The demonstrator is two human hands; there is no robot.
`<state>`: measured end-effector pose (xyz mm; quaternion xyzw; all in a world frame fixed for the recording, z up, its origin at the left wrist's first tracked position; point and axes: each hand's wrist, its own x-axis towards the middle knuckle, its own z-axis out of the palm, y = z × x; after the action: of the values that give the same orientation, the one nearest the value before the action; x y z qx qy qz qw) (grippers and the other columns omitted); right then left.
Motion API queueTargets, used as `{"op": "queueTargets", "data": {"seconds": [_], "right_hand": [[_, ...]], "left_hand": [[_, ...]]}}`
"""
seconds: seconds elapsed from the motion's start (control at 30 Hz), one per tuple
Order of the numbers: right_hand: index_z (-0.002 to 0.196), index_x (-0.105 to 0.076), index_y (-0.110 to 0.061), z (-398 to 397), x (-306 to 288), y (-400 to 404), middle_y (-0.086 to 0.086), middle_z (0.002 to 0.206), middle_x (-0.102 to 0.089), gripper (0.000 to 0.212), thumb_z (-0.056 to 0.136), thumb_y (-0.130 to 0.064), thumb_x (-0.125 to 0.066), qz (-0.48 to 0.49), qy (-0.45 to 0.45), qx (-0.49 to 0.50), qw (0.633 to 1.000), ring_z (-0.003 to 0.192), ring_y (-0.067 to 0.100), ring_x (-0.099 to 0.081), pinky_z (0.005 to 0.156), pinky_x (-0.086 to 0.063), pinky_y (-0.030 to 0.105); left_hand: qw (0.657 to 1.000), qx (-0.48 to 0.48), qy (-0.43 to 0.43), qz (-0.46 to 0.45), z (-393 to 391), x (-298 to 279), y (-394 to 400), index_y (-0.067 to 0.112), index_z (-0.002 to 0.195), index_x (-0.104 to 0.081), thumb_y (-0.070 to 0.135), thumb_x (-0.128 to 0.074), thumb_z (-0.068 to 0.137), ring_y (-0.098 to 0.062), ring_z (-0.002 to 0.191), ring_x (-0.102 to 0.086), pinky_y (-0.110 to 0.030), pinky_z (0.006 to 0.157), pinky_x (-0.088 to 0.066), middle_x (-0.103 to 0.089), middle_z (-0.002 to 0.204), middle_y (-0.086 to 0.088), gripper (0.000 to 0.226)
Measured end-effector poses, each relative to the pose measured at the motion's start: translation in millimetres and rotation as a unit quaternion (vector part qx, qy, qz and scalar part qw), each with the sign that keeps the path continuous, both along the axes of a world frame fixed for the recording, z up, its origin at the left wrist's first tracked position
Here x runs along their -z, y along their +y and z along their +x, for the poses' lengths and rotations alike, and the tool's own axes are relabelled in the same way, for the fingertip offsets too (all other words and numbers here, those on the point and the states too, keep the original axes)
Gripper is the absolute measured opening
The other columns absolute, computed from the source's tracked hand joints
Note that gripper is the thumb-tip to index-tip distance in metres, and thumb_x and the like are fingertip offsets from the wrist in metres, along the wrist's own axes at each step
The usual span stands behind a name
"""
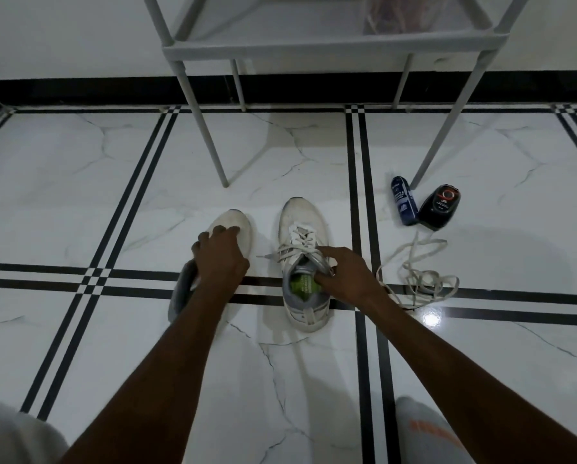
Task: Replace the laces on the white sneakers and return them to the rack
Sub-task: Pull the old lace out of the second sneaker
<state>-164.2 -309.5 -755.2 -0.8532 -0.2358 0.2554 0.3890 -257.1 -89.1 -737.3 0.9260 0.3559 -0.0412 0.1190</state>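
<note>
Two white sneakers stand side by side on the tiled floor, toes pointing away from me. My left hand covers the middle of the left sneaker, its fingers curled over the upper; most of that shoe is hidden under the hand and forearm. The right sneaker is laced, with a green insole showing. My right hand grips its collar, thumb inside the opening and forefinger lying along the tongue. A loose white lace lies tangled on the floor to the right.
The grey shoe rack stands just beyond the sneakers, its legs reaching the floor on both sides of them. A dark blue bottle and a black shoe-polish bottle lie by the rack's right front leg. My knees show at the bottom edge.
</note>
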Motion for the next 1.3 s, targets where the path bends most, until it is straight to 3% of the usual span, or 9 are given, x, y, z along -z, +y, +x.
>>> {"op": "queueTargets", "data": {"seconds": [0.13,0.23,0.47,0.7,0.83,0.97,1.03,1.13,1.3], "right_hand": [[0.121,-0.068,-0.021,10,0,-2,0.000,0.119,-0.069,0.050,0.076,-0.041,-0.081,0.022,0.066,0.016,0.997,0.105,0.020,-0.067,0.095,-0.055,0.044],[0.100,-0.074,-0.022,25,-7,-4,0.000,0.103,-0.072,0.025,0.079,-0.031,-0.082,0.036,0.047,0.048,0.997,0.089,0.015,-0.070,0.079,-0.059,0.036],[0.083,-0.073,-0.013,20,-6,-4,-0.003,0.077,-0.071,0.005,0.081,-0.013,-0.078,0.035,-0.009,0.044,0.998,0.073,0.011,-0.068,0.065,-0.052,0.021],[0.094,-0.065,-0.009,31,-17,-7,0.006,0.089,-0.063,0.005,0.093,-0.011,-0.062,0.020,-0.058,-0.067,0.996,0.067,0.005,-0.055,0.062,-0.043,0.022],[0.106,-0.061,-0.009,68,-8,-43,0.012,0.099,-0.068,0.012,0.096,-0.014,-0.055,-0.025,0.022,0.152,0.988,0.081,0.022,-0.067,0.065,-0.054,0.031],[0.136,-0.041,0.006,96,-9,-79,0.028,0.136,-0.045,0.043,0.097,-0.012,-0.046,-0.131,-0.025,0.405,0.904,0.122,0.042,-0.049,0.072,-0.042,0.028],[0.131,-0.042,0.006,92,-12,-75,0.028,0.132,-0.045,0.040,0.098,-0.014,-0.052,-0.116,-0.085,0.368,0.919,0.118,0.040,-0.051,0.090,-0.048,0.040],[0.113,-0.054,-0.006,62,-20,-47,0.012,0.111,-0.061,0.034,0.092,-0.028,-0.068,0.023,-0.052,0.249,0.967,0.100,0.026,-0.064,0.074,-0.054,0.029],[0.100,-0.061,-0.016,20,-26,4,-0.002,0.093,-0.068,0.050,0.074,-0.054,-0.080,-0.106,0.039,-0.043,0.993,0.086,0.014,-0.066,0.068,-0.052,0.027]], "left_hand": [[0.952,0.129,-0.230,-0.154,11,21,-26,0.010,0.121,-0.069,0.009,-0.067,0.091,-0.021,0.112,-0.060,-0.027,0.099,-0.046,-0.066,0.116,-0.005,0.030],[0.926,0.148,-0.248,-0.244,18,21,-38,0.013,0.105,-0.076,0.010,-0.070,0.092,-0.008,0.100,-0.065,-0.005,0.088,-0.042,-0.073,0.105,0.004,0.015],[0.927,0.096,-0.259,-0.252,17,19,-42,0.013,0.084,-0.072,0.017,-0.073,0.090,0.000,0.080,-0.067,-0.004,0.070,-0.043,-0.072,0.079,0.010,0.007],[0.928,0.076,-0.258,-0.258,15,16,-43,0.011,0.082,-0.065,0.007,-0.069,0.089,-0.011,0.077,-0.067,-0.023,0.068,-0.050,-0.070,0.077,0.003,0.009],[0.944,-0.094,-0.270,-0.162,-2,9,-16,0.007,0.090,-0.061,-0.001,-0.063,0.084,-0.022,0.076,-0.064,-0.030,0.068,-0.046,-0.069,0.086,-0.010,0.010],[0.923,-0.283,-0.261,0.019,-16,-8,19,-0.002,0.104,-0.061,0.006,-0.056,0.088,-0.038,0.102,-0.058,-0.035,0.079,-0.036,-0.065,0.107,-0.022,0.019],[0.925,-0.290,-0.243,0.038,-18,-11,17,0.002,0.116,-0.057,0.010,-0.063,0.084,-0.041,0.115,-0.049,-0.045,0.086,-0.040,-0.057,0.121,-0.021,0.033],[0.950,-0.129,-0.285,0.004,-11,-8,-16,0.011,0.111,-0.055,0.016,-0.068,0.083,-0.030,0.107,-0.053,-0.043,0.086,-0.043,-0.058,0.113,-0.011,0.031],[0.951,0.060,-0.230,-0.200,-1,8,-64,0.013,0.094,-0.068,0.032,-0.078,0.084,-0.010,0.077,-0.061,-0.023,0.070,-0.050,-0.066,0.088,0.000,0.024]]}}
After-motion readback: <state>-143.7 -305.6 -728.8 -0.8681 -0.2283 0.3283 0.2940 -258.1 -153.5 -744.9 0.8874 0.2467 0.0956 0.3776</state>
